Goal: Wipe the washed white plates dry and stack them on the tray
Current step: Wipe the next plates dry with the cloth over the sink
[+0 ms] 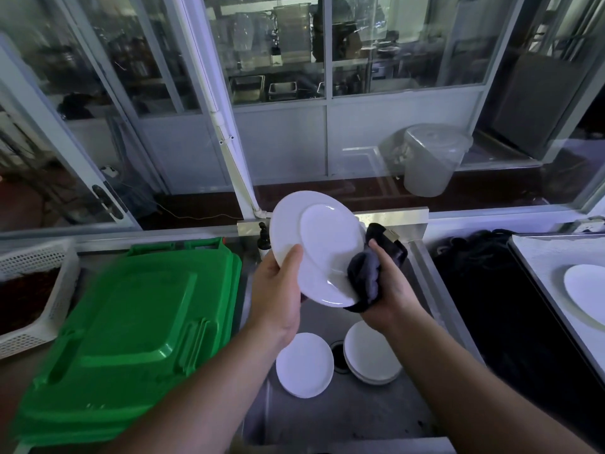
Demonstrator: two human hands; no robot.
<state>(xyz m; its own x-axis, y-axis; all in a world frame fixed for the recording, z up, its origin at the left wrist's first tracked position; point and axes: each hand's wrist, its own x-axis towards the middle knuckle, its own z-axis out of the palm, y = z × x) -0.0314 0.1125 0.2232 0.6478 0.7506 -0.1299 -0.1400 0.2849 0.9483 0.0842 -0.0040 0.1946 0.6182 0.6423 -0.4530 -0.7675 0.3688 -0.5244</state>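
At six o'clock more round white plates [304, 365] wait in the steel sink [343, 417], while above them the left hand [278, 290] grips a tilted white plate [319, 247] and the right hand [386, 286] clutches a dark cloth [365, 280] against its edge at three o'clock, best swept rim-round before going to the tray [537, 257]

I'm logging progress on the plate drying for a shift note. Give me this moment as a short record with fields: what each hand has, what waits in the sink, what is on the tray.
left hand: grips the rim of a tilted round white plate
right hand: holds a dark grey cloth against that plate's edge
steel sink: one single white plate, a small white plate stack
tray at right: one white plate on tray, partly cut off by the frame
left of the sink: green plastic lids
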